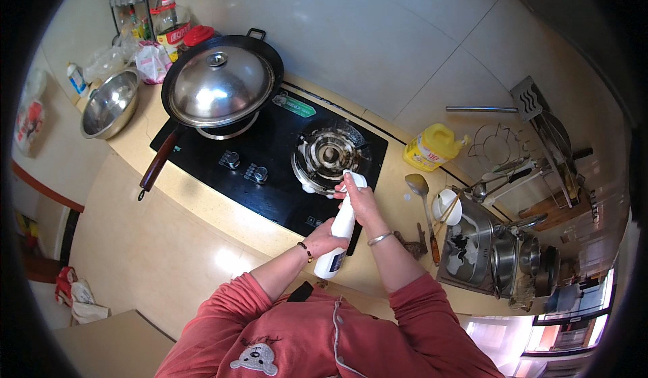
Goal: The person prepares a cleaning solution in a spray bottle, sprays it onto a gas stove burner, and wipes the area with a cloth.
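Note:
A white spray bottle (342, 226) is held tilted over the front right of a black glass gas hob (276, 185). My left hand (325, 238) grips the bottle's lower body. My right hand (358, 199) is closed around its neck and spray head, which points toward the right burner (330, 154). White foam lies on that burner's rings and around its near edge. On the left burner stands a black wok (276, 74) under a domed metal lid (218, 87), its wooden handle (161, 160) reaching toward the front left.
Right of the hob are a yellow jug (430, 147), a ladle (423, 196), a white bowl (447, 207) with chopsticks, and a metal sink (464, 249). A steel basin (111, 104), bags and jars occupy the left counter. A utensil rack stands against the right wall.

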The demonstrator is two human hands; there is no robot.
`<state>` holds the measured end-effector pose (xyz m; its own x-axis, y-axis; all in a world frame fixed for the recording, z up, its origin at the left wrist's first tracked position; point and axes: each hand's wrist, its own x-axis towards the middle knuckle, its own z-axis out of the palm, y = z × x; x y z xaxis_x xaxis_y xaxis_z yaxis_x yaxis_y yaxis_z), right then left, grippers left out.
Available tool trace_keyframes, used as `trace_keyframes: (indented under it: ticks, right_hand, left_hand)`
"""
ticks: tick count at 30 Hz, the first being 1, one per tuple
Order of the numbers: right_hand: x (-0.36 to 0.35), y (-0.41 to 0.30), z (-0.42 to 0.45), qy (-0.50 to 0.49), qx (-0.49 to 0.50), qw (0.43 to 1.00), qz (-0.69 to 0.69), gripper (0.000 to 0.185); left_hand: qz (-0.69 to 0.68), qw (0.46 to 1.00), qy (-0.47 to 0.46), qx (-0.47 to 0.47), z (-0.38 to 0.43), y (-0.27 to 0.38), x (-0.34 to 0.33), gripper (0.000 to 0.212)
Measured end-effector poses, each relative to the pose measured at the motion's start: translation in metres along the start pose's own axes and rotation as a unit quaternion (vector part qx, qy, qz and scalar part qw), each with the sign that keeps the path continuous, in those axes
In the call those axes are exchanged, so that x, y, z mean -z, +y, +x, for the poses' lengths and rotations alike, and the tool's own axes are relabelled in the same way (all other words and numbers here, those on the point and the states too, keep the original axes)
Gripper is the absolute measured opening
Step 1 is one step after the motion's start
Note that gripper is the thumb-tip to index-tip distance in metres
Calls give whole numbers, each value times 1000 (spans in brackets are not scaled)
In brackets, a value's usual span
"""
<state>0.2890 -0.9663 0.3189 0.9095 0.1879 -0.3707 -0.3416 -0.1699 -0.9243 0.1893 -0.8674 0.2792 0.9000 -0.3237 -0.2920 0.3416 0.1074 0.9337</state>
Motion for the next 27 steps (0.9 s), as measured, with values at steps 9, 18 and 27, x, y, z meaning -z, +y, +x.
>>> trace_keyframes:
  ticks: [9,18,27]
  right_hand:
    - [-12,4,0,23,-20,998,-56,48]
    - [-4,8,-3,40,24,998,-35,50]
    - [9,18,3,115,-11,991,-72,50]
  left_hand:
    - [-17,1000,23,12,-2,-16,-3,55]
    - [-12,1000,25,4,-1,-12,-6,57]
    - [-41,999,-11,26,10,-17,-11,58]
